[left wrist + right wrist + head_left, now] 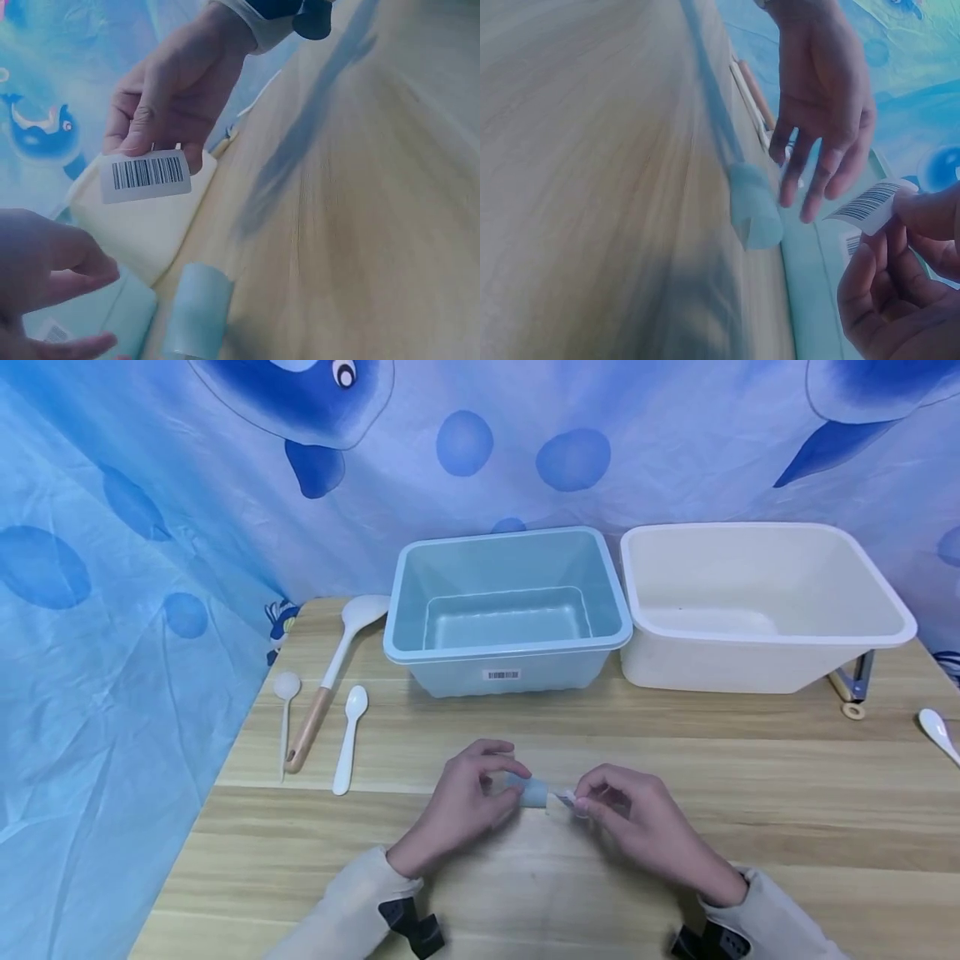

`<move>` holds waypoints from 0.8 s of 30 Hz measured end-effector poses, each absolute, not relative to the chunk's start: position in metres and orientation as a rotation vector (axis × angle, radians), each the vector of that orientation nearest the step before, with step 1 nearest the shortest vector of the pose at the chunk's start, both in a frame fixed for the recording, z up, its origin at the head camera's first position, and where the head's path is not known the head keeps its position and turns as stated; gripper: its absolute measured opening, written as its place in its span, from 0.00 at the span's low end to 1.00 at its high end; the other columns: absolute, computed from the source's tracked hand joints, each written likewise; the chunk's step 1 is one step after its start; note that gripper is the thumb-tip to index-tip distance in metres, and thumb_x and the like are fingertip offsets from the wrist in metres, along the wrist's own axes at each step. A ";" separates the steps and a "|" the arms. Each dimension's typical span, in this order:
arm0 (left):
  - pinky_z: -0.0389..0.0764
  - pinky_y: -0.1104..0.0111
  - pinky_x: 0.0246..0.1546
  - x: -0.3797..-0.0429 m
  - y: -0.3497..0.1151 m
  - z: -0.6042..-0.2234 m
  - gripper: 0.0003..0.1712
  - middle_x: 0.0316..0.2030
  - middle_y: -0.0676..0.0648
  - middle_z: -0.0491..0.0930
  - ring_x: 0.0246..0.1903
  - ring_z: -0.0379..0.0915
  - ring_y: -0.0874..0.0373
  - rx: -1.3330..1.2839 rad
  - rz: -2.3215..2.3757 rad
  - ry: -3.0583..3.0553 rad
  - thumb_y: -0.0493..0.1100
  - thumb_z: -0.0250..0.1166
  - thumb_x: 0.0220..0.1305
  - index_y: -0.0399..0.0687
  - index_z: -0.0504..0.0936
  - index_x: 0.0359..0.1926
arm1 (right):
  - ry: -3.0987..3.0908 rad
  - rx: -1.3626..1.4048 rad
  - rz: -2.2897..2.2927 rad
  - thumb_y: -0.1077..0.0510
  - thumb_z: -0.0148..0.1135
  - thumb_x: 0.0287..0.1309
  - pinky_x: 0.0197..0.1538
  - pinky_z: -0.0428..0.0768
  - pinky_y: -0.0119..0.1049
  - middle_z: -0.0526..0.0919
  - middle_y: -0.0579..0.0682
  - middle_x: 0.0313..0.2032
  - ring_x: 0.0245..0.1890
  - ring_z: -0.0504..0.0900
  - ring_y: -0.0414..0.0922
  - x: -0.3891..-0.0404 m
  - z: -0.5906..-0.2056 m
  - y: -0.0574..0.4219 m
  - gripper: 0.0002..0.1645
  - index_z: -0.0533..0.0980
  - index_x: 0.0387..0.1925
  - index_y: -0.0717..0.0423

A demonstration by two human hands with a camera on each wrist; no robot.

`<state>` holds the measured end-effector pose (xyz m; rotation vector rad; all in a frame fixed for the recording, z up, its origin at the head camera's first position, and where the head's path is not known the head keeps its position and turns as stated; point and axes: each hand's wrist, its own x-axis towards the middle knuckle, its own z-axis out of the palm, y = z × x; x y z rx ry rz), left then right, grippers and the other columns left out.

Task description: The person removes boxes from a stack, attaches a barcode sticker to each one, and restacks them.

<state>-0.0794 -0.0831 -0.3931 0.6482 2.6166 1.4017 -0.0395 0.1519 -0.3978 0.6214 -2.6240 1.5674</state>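
Note:
A small light-blue cylinder (534,792) is on the table between the two hands; the left wrist view also shows the cylinder (199,307). In the right wrist view a pointed flap stands out at one end of it. My left hand (480,785) is beside the cylinder with its fingers spread and relaxed, and in the right wrist view the left hand (829,112) appears apart from it. To its right, my right hand (637,818) pinches a white barcode label (146,176) between thumb and fingers. The label (870,206) is slightly bent.
Behind the hands stand a light-blue bin (502,672) and a white bin (720,664). At the left lie a ladle (333,672), a thin white spoon (286,710) and a short white spoon (348,743). A metal peeler-like tool (855,681) and another white spoon (937,732) are at the right.

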 end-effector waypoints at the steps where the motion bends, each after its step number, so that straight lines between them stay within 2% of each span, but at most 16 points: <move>1: 0.82 0.58 0.42 -0.080 -0.082 -0.392 0.09 0.54 0.40 0.78 0.52 0.76 0.50 0.669 1.405 2.623 0.35 0.70 0.54 0.48 0.87 0.37 | -2.629 0.625 1.569 0.67 0.65 0.56 0.41 0.84 0.33 0.84 0.38 0.31 0.33 0.82 0.33 -0.039 -0.397 0.152 0.10 0.78 0.32 0.47; 4: 0.82 0.59 0.43 -0.079 -0.078 -0.389 0.09 0.48 0.46 0.81 0.48 0.77 0.55 0.800 1.435 2.628 0.37 0.72 0.53 0.48 0.87 0.37 | -2.641 0.648 1.565 0.66 0.66 0.55 0.40 0.84 0.32 0.84 0.37 0.31 0.32 0.81 0.32 -0.040 -0.395 0.152 0.10 0.79 0.32 0.47; 9: 0.80 0.70 0.41 -0.075 -0.072 -0.382 0.06 0.36 0.54 0.85 0.41 0.78 0.63 1.073 1.410 2.618 0.40 0.72 0.54 0.49 0.87 0.35 | -2.657 0.687 1.534 0.67 0.67 0.53 0.38 0.83 0.31 0.83 0.35 0.30 0.31 0.80 0.32 -0.041 -0.391 0.151 0.12 0.78 0.31 0.46; 14: 0.80 0.72 0.42 -0.075 -0.069 -0.380 0.03 0.32 0.54 0.86 0.37 0.79 0.66 1.124 1.362 2.595 0.38 0.71 0.56 0.49 0.87 0.33 | -2.661 0.711 1.525 0.67 0.68 0.52 0.37 0.82 0.31 0.83 0.35 0.30 0.30 0.80 0.32 -0.041 -0.389 0.151 0.12 0.79 0.30 0.46; 24: 0.78 0.79 0.35 -0.075 -0.063 -0.380 0.01 0.29 0.53 0.84 0.30 0.75 0.69 1.165 1.263 2.520 0.37 0.69 0.56 0.45 0.84 0.30 | -2.655 0.731 1.507 0.64 0.70 0.51 0.33 0.80 0.29 0.83 0.35 0.29 0.28 0.78 0.31 -0.041 -0.390 0.154 0.11 0.80 0.31 0.44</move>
